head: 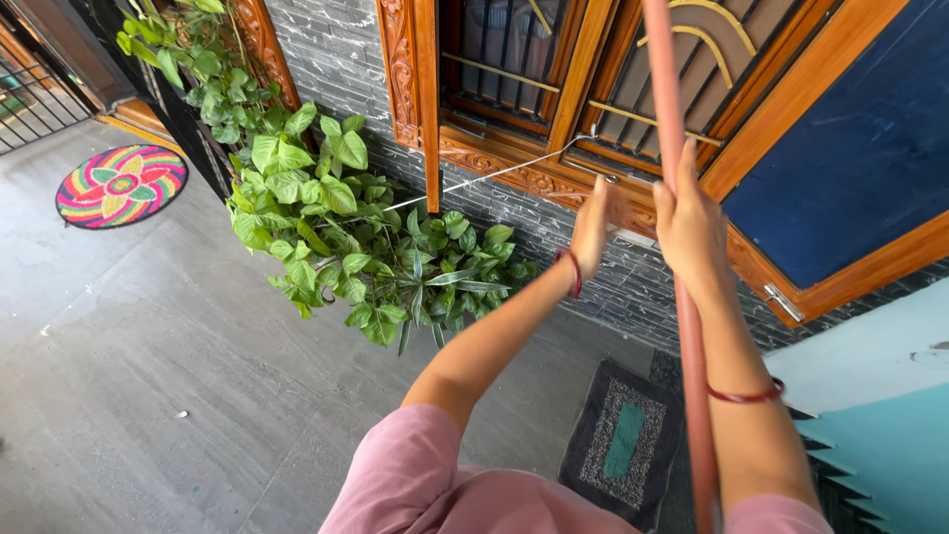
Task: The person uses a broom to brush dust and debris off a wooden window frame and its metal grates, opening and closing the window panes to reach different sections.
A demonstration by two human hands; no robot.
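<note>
The right hand point(690, 229) clasps a long reddish-brown pole point(682, 297) raised toward the window, while the left hand point(596, 225) hovers open-fingered beside it.

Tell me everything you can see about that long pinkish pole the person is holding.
The pole is a long, slim, round rod, salmon-pink with a smooth, dull finish; its material is hard to tell. It runs nearly vertically through the picture, leaning slightly, and both ends are cut off by the frame. The right hand is wrapped around it at mid-height, in front of the wooden window frame. The left hand is raised beside it, apparently not touching.
</note>
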